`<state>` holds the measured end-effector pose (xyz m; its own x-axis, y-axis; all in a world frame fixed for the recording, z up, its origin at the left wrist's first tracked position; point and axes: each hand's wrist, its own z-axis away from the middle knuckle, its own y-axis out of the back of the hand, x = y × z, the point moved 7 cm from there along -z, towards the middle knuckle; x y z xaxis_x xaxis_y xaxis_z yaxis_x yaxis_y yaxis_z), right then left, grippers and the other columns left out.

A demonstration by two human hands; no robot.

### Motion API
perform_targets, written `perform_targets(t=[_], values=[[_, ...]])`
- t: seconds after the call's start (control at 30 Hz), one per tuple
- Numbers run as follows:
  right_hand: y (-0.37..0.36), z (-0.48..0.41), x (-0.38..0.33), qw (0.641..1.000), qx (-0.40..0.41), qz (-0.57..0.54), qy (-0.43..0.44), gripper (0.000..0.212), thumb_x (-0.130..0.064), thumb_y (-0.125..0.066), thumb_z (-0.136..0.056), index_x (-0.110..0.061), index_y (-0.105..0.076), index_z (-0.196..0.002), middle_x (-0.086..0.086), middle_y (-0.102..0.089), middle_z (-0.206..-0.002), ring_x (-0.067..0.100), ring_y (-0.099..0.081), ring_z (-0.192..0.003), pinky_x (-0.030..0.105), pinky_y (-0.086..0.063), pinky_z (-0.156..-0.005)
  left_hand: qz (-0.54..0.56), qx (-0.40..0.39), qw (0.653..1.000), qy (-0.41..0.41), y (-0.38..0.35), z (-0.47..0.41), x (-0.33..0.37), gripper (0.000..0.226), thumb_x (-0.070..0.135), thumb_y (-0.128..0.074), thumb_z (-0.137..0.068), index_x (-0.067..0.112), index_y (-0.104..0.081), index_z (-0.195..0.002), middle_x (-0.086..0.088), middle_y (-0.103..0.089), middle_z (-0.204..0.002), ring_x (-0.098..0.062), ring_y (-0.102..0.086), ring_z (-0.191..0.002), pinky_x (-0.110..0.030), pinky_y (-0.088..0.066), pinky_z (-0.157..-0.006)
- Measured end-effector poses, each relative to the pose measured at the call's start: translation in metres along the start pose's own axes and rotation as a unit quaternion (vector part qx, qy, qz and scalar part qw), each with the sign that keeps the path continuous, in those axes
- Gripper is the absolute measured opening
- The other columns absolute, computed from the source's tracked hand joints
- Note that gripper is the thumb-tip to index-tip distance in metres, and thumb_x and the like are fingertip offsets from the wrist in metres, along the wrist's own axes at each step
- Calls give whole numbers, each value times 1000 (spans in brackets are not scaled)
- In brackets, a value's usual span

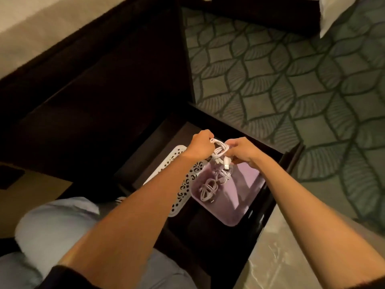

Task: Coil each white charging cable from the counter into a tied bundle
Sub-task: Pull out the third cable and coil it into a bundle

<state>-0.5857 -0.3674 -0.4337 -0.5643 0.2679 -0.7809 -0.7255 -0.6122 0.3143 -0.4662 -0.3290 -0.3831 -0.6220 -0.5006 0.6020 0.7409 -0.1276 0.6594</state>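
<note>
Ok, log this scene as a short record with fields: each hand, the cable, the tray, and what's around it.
left hand: left hand grips one side of the coil
right hand: right hand pinches the other side
held item: white cable, looped, plug end hanging down, held above the tray
tray: lilac tray inside the open dark drawer
in tray: nearer bundle and farther bundle, both coiled
beside tray: white perforated piece, lid or basket unclear
floor: leaf-pattern carpet

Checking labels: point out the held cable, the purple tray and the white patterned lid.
held cable (220, 150): head view, coiled loops.
purple tray (248, 181): head view, bare inner floor.
white patterned lid (185, 188): head view, perforated face.
</note>
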Motion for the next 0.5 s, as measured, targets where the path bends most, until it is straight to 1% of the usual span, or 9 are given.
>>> perform_targets(t=[0.03, 0.07, 0.13, 0.23, 0.27, 0.33, 0.4, 0.5], values=[[3, -5, 12, 1000, 12, -5, -17, 17, 11, -59, -79, -5, -61, -75, 6, -53, -61, 9, -50, -46, 24, -44, -50, 4, -18, 1000, 6, -10, -7, -1, 32, 1, -41, -89, 6, -54, -117, -19, -58, -117, -32, -56, -111, -37, -48, -92], [6, -9, 21, 999, 26, -4, -32, 17, 12, -58, -78, -4, -61, -76, 7, -52, -61, 10, -50, -47, 26, -45, -52, 2, -32, 999, 14, -18, -10, -2, 34, 3, -41, -89, 6, -52, -122, -19, -58, -120, -32, -55, -112, -38, -48, -93], [12, -18, 39, 996, 64, 23, -59, 14, 9, -57, -78, -3, -64, -76, 11, -55, -68, 20, -53, -63, 35, -49, -64, -12, -52, 998, 20, -30, -18, -4, 35, 6, -43, -89, 6, -51, -123, -18, -57, -122, -31, -54, -114, -35, -47, -94], [26, -27, 55, 980, 135, 110, -94, 12, 1, -58, -78, -2, -69, -84, 18, -62, -83, 33, -60, -89, 38, -48, -79, -28, -76, 997, 19, -43, -29, -4, 34, 6, -47, -88, 7, -52, -122, -14, -56, -126, -30, -51, -117, -31, -43, -91], [29, -27, 57, 972, 157, 146, -96, 15, -2, -59, -78, -1, -69, -89, 21, -65, -91, 36, -60, -97, 39, -47, -82, -42, -80, 996, 16, -46, -31, -3, 32, 8, -48, -89, 7, -54, -120, -13, -56, -126, -29, -51, -117, -30, -42, -88], [32, -27, 56, 955, 184, 214, -87, 24, -5, -57, -81, -1, -68, -103, 25, -65, -103, 40, -58, -104, 40, -45, -84, -63, -83, 995, 12, -51, -37, -5, 30, 12, -47, -91, 8, -55, -120, -13, -57, -127, -28, -51, -118, -29, -41, -86], [28, -30, 54, 942, 182, 270, -76, 27, -3, -51, -85, 1, -64, -108, 26, -63, -110, 42, -56, -106, 41, -44, -84, -69, -87, 994, 18, -55, -43, -9, 30, 15, -45, -94, 9, -55, -122, -13, -56, -127, -28, -50, -119, -29, -40, -88], [16, -36, 54, 930, 154, 326, -71, 24, 0, -47, -87, 3, -62, -106, 24, -62, -111, 40, -58, -105, 39, -44, -81, -87, -95, 991, 25, -58, -45, -18, 28, 22, -45, -96, 8, -57, -117, -14, -58, -124, -29, -51, -116, -30, -41, -86]])
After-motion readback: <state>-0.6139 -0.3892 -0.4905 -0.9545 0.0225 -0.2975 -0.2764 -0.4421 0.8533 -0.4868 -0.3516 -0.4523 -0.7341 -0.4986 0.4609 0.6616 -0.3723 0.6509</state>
